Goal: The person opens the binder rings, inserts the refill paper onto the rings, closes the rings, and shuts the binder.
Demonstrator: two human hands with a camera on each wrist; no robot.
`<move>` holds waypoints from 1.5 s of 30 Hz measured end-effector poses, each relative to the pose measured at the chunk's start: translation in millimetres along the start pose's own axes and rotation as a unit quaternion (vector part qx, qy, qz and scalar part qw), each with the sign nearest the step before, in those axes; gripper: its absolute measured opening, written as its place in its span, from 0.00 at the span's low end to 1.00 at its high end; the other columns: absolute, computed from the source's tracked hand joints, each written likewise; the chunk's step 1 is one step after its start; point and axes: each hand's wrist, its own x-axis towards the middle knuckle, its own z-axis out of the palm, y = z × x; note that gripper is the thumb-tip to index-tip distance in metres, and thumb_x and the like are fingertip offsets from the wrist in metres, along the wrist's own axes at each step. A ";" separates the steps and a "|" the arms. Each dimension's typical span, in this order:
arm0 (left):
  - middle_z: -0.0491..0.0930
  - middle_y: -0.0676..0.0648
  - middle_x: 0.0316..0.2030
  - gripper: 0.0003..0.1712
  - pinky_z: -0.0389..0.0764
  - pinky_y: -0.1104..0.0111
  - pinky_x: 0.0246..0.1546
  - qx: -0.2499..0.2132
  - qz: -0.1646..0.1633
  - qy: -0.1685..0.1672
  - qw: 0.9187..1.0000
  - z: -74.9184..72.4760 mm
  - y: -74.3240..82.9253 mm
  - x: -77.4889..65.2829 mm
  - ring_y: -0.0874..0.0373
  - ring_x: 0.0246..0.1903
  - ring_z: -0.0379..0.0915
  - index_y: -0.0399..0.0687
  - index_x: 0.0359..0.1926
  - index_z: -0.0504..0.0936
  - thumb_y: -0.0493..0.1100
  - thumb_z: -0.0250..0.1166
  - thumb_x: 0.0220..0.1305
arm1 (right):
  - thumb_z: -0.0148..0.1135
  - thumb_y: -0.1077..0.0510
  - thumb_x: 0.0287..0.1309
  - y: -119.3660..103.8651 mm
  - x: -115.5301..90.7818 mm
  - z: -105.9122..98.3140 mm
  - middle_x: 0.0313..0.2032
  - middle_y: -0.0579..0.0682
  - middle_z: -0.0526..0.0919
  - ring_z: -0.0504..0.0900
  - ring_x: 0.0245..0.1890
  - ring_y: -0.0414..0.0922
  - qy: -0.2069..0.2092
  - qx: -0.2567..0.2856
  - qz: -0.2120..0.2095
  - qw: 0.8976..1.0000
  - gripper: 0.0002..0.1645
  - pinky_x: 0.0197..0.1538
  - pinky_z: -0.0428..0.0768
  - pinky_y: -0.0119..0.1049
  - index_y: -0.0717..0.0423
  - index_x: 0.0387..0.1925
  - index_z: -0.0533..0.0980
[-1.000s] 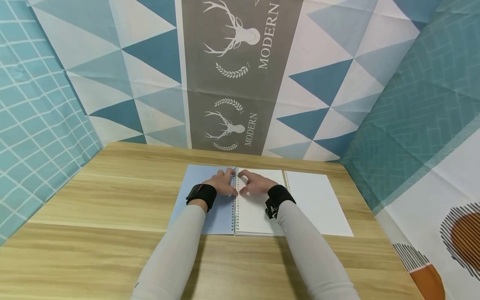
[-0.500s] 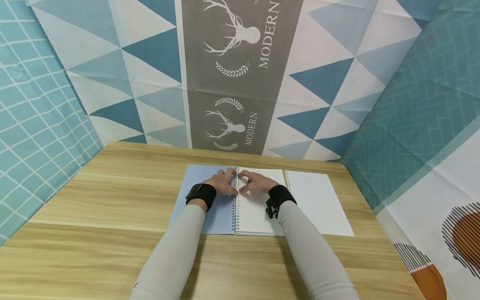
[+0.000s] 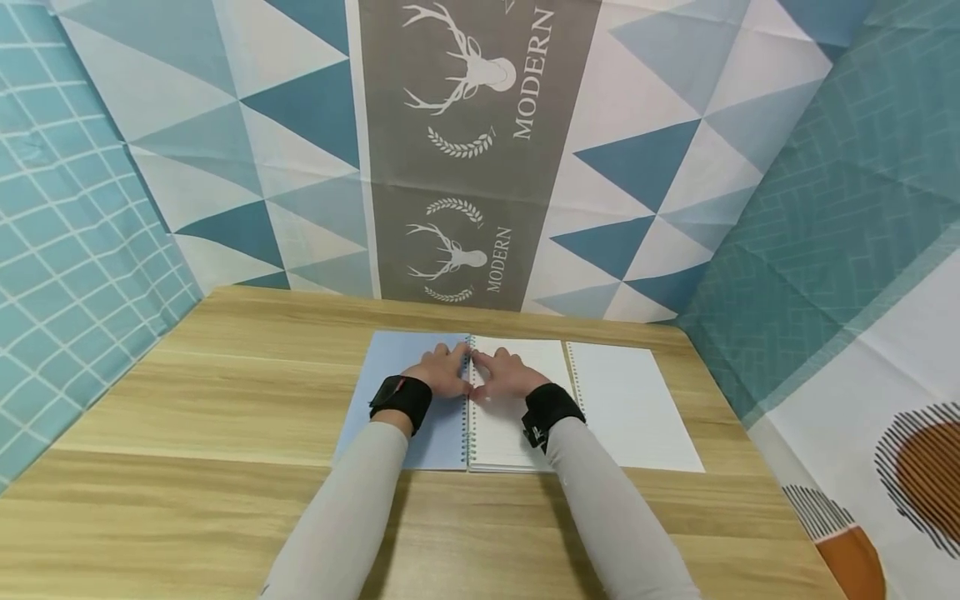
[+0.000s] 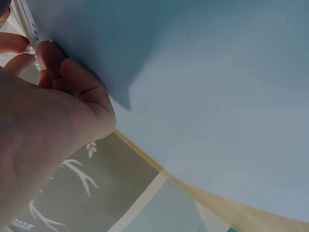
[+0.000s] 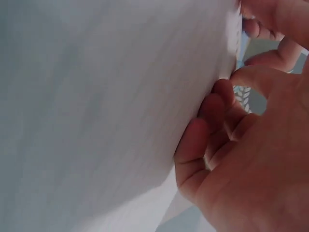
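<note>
An open ring-bound notebook lies flat, its light blue cover (image 3: pixel 442 442) on the left and lined white page (image 3: pixel 502 446) on the right. Down the middle runs its ring binding (image 3: pixel 470 437). My left hand (image 3: pixel 438 371) grips the rings from the cover side, thumb and index finger set apart along them. From the page side my right hand (image 3: pixel 510 377) does likewise, fingertips meeting the left ones. In the left wrist view, curled fingers lie at the blue cover (image 4: pixel 217 96). The right wrist view shows bent fingers resting on the page (image 5: pixel 120 96).
Beside the notebook, to the right, lie white sheets (image 3: pixel 626 400) with punched holes along their left edge. All rest on a wooden table (image 3: pixel 225 400). Behind it hangs a patterned cloth (image 3: pixel 450 167), with further cloths at both sides.
My right hand has shifted slightly left and nearer to me, so its fingertips now meet the left hand's at the rings. The left hand stays nearly in place.
</note>
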 end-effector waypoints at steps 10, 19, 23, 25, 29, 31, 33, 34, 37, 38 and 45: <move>0.65 0.39 0.67 0.38 0.72 0.41 0.61 0.003 -0.009 0.032 0.999 13.4 3.9 -8.9 0.40 0.64 0.65 0.61 0.79 0.59 0.52 0.61 0.71 | 0.58 0.37 0.68 -12.9 -10.0 13.2 0.55 0.58 0.69 0.69 0.56 0.60 0.018 -0.044 0.038 0.998 0.44 0.54 0.74 0.59 0.35 0.80 0.54; 0.64 0.40 0.67 0.43 0.73 0.43 0.59 0.013 -0.015 0.025 0.999 10.4 2.5 -4.6 0.41 0.63 0.65 0.64 0.80 0.52 0.54 0.61 0.71 | 0.69 0.45 0.60 -7.2 -0.8 2.8 0.70 0.63 0.66 0.67 0.70 0.64 0.019 0.020 0.020 0.999 0.52 0.70 0.69 0.58 0.46 0.79 0.54; 0.63 0.40 0.68 0.43 0.73 0.43 0.60 0.013 -0.017 0.011 1.000 8.2 3.2 -2.7 0.41 0.64 0.64 0.64 0.80 0.52 0.53 0.61 0.70 | 0.72 0.47 0.57 -7.0 -0.4 -2.9 0.70 0.64 0.67 0.68 0.70 0.61 0.003 0.041 0.015 0.999 0.55 0.70 0.69 0.56 0.47 0.80 0.53; 0.63 0.40 0.68 0.43 0.73 0.43 0.60 0.008 -0.016 0.005 1.000 7.1 4.3 -3.2 0.41 0.63 0.63 0.64 0.80 0.52 0.53 0.61 0.71 | 0.72 0.48 0.57 -7.3 -0.8 -4.8 0.70 0.65 0.67 0.69 0.70 0.59 -0.004 0.049 0.014 0.999 0.56 0.70 0.70 0.55 0.47 0.80 0.53; 0.62 0.39 0.69 0.41 0.72 0.42 0.61 0.006 -0.017 0.001 1.000 4.7 6.5 -6.7 0.40 0.64 0.62 0.63 0.80 0.53 0.52 0.60 0.72 | 0.73 0.49 0.56 -7.2 -0.9 -6.7 0.70 0.66 0.67 0.69 0.69 0.58 -0.008 0.062 0.006 0.998 0.56 0.70 0.70 0.54 0.47 0.80 0.53; 0.62 0.39 0.69 0.41 0.72 0.42 0.61 0.014 -0.018 -0.001 1.000 3.6 7.4 -8.1 0.40 0.64 0.62 0.63 0.81 0.53 0.51 0.58 0.72 | 0.74 0.49 0.56 -6.9 -1.0 -7.3 0.70 0.67 0.67 0.69 0.70 0.59 -0.007 0.068 0.000 0.998 0.56 0.70 0.69 0.54 0.47 0.80 0.54; 0.63 0.39 0.69 0.40 0.72 0.41 0.61 0.021 -0.019 -0.005 1.000 2.9 8.8 -9.2 0.41 0.63 0.62 0.64 0.81 0.52 0.50 0.57 0.73 | 0.74 0.50 0.56 -6.2 -1.1 -7.5 0.71 0.67 0.66 0.68 0.71 0.59 -0.006 0.074 -0.003 0.997 0.56 0.70 0.69 0.54 0.47 0.80 0.54; 0.63 0.39 0.69 0.40 0.72 0.41 0.61 0.024 -0.019 -0.007 1.000 2.6 9.5 -9.5 0.40 0.63 0.62 0.64 0.81 0.51 0.50 0.57 0.73 | 0.74 0.51 0.56 -6.1 -1.1 -7.6 0.71 0.67 0.66 0.68 0.71 0.59 -0.005 0.077 -0.004 0.997 0.56 0.71 0.69 0.54 0.47 0.79 0.54; 0.63 0.38 0.69 0.40 0.71 0.41 0.61 0.030 -0.020 -0.012 0.999 2.8 10.5 -10.1 0.40 0.63 0.62 0.64 0.81 0.50 0.49 0.55 0.74 | 0.74 0.51 0.56 -5.9 -1.5 -7.4 0.72 0.67 0.65 0.68 0.71 0.59 -0.005 0.077 -0.005 0.997 0.55 0.70 0.70 0.54 0.47 0.79 0.55; 0.62 0.38 0.70 0.40 0.71 0.40 0.62 0.032 -0.020 -0.013 0.999 3.2 10.3 -9.7 0.40 0.64 0.62 0.64 0.82 0.49 0.50 0.55 0.74 | 0.74 0.52 0.56 -6.0 -1.6 -7.2 0.72 0.67 0.66 0.68 0.71 0.58 -0.005 0.077 -0.006 0.997 0.55 0.69 0.70 0.53 0.47 0.79 0.56; 0.60 0.38 0.73 0.42 0.69 0.39 0.65 0.037 -0.025 -0.011 0.999 4.3 10.5 -8.9 0.39 0.68 0.60 0.61 0.82 0.49 0.52 0.56 0.74 | 0.75 0.51 0.55 -6.7 -1.2 -9.0 0.72 0.65 0.66 0.69 0.70 0.57 -0.005 0.072 -0.007 0.997 0.55 0.67 0.71 0.52 0.49 0.78 0.56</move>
